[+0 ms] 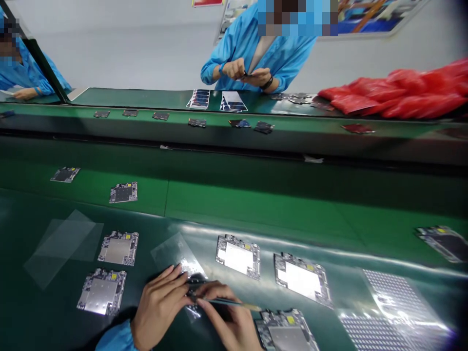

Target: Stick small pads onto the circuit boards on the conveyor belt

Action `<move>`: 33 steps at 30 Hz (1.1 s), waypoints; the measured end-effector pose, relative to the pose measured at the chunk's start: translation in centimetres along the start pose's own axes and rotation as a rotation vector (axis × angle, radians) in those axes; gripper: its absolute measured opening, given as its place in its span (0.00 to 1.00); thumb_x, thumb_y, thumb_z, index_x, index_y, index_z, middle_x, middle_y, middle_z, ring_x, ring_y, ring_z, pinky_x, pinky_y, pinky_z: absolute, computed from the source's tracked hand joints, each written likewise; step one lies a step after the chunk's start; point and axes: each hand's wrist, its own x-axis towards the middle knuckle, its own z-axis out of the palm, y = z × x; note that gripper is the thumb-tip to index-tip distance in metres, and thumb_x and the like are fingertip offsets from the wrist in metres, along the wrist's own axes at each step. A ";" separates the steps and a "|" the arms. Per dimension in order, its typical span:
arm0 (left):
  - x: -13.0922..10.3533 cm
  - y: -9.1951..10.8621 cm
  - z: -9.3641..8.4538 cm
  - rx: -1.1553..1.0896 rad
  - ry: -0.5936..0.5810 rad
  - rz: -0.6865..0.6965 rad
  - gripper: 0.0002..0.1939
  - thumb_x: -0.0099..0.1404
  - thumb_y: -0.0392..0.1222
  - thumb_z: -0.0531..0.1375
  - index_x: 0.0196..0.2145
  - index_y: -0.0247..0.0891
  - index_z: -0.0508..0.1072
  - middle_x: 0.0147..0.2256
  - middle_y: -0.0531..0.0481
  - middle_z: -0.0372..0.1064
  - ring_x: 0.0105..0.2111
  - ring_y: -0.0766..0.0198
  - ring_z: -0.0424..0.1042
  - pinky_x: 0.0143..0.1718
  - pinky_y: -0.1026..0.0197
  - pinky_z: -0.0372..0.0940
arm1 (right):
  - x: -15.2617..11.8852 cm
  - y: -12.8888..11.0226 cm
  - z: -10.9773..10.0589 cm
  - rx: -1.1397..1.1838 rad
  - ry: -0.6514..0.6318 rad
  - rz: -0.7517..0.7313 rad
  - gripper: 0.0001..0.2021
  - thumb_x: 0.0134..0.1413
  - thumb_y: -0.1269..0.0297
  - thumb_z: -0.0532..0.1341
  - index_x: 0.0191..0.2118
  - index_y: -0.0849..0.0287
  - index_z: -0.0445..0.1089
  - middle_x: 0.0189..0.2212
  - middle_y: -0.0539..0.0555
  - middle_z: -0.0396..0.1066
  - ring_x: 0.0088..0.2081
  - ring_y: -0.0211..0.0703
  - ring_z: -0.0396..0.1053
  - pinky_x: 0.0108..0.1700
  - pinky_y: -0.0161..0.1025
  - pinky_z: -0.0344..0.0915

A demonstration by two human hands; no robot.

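Near the bottom centre, my left hand (pixel 159 304) lies over a small dark part, its fingers together and touching it; most of that part is hidden. My right hand (pixel 230 317) is closed around thin tweezers (pixel 234 303), whose tips meet the part beside my left fingertips. Just beyond my hands lies a clear film (pixel 179 253). A circuit board (pixel 288 334) with a silver plate sits right of my right hand. Two boards with bright plates (pixel 239 258) (pixel 302 278) lie farther right. To the left are two more boards (pixel 119 247) (pixel 102 291).
Clear sheets (pixel 64 243) lie at the left, dotted sticker sheets (pixel 398 297) at the lower right. Several boards rest on the green belt (pixel 256 195). Across it, a person in blue (pixel 237 53) handles a small part beside red bags (pixel 398 92). Another person's hand (pixel 26 93) is at far left.
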 end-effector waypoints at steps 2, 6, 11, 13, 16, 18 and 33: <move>0.1 0.1 0.0 0.017 -0.013 0.003 0.16 0.73 0.40 0.48 0.40 0.33 0.74 0.41 0.45 0.77 0.47 0.58 0.74 0.49 0.55 0.71 | 0.0 0.0 0.2 -0.010 0.008 0.007 0.07 0.57 0.74 0.61 0.35 0.53 0.70 0.30 0.50 0.72 0.33 0.41 0.73 0.38 0.33 0.70; 0.1 0.1 0.1 0.047 -0.028 0.016 0.16 0.73 0.40 0.47 0.40 0.32 0.74 0.42 0.44 0.77 0.47 0.58 0.74 0.49 0.54 0.72 | 0.2 -0.6 0.5 0.084 0.052 0.051 0.05 0.57 0.70 0.62 0.32 0.52 0.70 0.27 0.49 0.72 0.30 0.40 0.72 0.34 0.33 0.70; -0.7 -0.8 -0.5 0.073 -0.095 0.093 0.13 0.72 0.40 0.50 0.45 0.33 0.72 0.46 0.46 0.75 0.51 0.58 0.70 0.51 0.55 0.70 | 2.6 -0.4 -2.7 0.291 0.324 0.265 0.08 0.52 0.61 0.66 0.31 0.52 0.66 0.25 0.46 0.71 0.24 0.39 0.70 0.29 0.34 0.69; -0.4 -1.2 -0.8 0.079 -0.146 0.124 0.15 0.69 0.46 0.55 0.48 0.35 0.71 0.48 0.45 0.73 0.53 0.55 0.69 0.50 0.54 0.70 | 4.1 0.5 -4.9 0.271 0.473 0.320 0.13 0.47 0.57 0.69 0.31 0.52 0.64 0.25 0.46 0.71 0.24 0.40 0.70 0.30 0.36 0.68; 1.7 -1.2 -0.4 0.099 -0.162 0.145 0.28 0.61 0.57 0.60 0.50 0.32 0.68 0.50 0.38 0.71 0.54 0.47 0.67 0.48 0.48 0.71 | 6.1 2.2 -7.2 0.244 0.565 0.348 0.19 0.39 0.52 0.71 0.32 0.52 0.63 0.27 0.46 0.71 0.23 0.40 0.70 0.29 0.38 0.68; 4.0 -0.5 0.5 0.131 -0.177 0.137 0.32 0.59 0.59 0.61 0.51 0.30 0.67 0.53 0.33 0.66 0.55 0.43 0.65 0.49 0.44 0.69 | 6.7 3.1 -7.5 0.248 0.560 0.343 0.20 0.38 0.51 0.72 0.31 0.53 0.62 0.26 0.46 0.71 0.22 0.39 0.70 0.28 0.38 0.67; 7.2 -0.8 4.2 0.066 -0.349 0.151 0.32 0.64 0.54 0.58 0.58 0.34 0.55 0.62 0.34 0.53 0.62 0.47 0.51 0.58 0.42 0.59 | 6.7 4.0 -6.0 0.247 0.468 0.351 0.18 0.39 0.52 0.71 0.27 0.56 0.64 0.24 0.49 0.74 0.26 0.42 0.72 0.29 0.37 0.68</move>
